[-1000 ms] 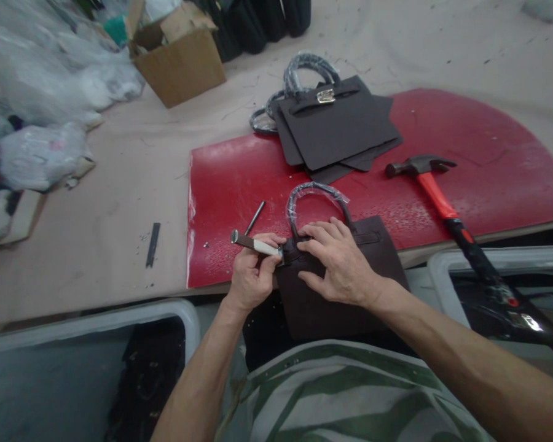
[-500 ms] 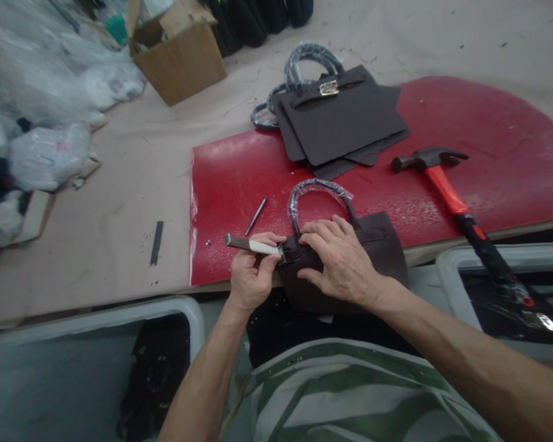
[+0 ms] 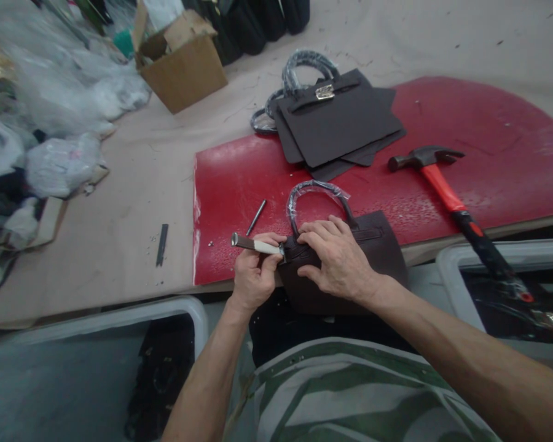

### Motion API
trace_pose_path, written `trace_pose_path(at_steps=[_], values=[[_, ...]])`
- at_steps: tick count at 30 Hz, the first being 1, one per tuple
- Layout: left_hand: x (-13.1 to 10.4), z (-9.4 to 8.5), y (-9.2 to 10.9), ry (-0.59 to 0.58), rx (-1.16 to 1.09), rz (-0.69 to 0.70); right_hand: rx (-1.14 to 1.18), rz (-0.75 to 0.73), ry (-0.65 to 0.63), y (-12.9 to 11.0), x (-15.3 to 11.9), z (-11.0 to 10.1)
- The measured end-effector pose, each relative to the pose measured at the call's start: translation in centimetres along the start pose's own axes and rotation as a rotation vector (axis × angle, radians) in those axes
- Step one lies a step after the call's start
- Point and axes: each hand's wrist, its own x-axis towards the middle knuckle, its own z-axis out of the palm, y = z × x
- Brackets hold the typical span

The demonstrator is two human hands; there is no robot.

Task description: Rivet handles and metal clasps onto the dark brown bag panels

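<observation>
A dark brown handbag with a plastic-wrapped handle lies at the front edge of the red board. Closed around a strap, brown on one side and whitish on the other, is my left hand. That strap has a metal tip and meets the bag's upper left corner, where small metal hardware is partly hidden by my fingers. My right hand lies on the bag's top beside the handle base, fingers spread. A metal rod rests on the board just beyond my left hand.
On the right lies a claw hammer, reaching over a grey bin. Dark bag panels are stacked farther back. A black strip, a cardboard box and plastic bags are to the left; another bin stands front left.
The view has shifted slightly, so the table's things at the left appear farther right. Both hands keep nearly the same places on the bag and strap.
</observation>
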Motion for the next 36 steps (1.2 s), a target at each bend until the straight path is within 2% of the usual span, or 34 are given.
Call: trace_pose_path(at_steps=[8, 14, 21, 32, 36], values=[[0.3, 0.5, 0.8, -0.038, 0.106, 0.087, -0.007, -0.004, 0.011, -0.1, 0.0, -0.2], [0.7, 0.0, 0.8, -0.106, 0.106, -0.001, 0.017, -0.003, 0.015, 0.1, -0.1, -0.1], [0.5, 0.5, 1.0, -0.061, 0.137, 0.072, 0.021, -0.008, 0.020, 0.0, -0.2, -0.1], [0.6, 0.6, 1.1, -0.129, 0.167, 0.043, 0.068, -0.018, 0.031, 0.2, -0.1, 0.1], [0.3, 0.9, 1.1, -0.084, 0.174, 0.033, 0.183, -0.044, 0.123, -0.1, -0.5, -1.3]])
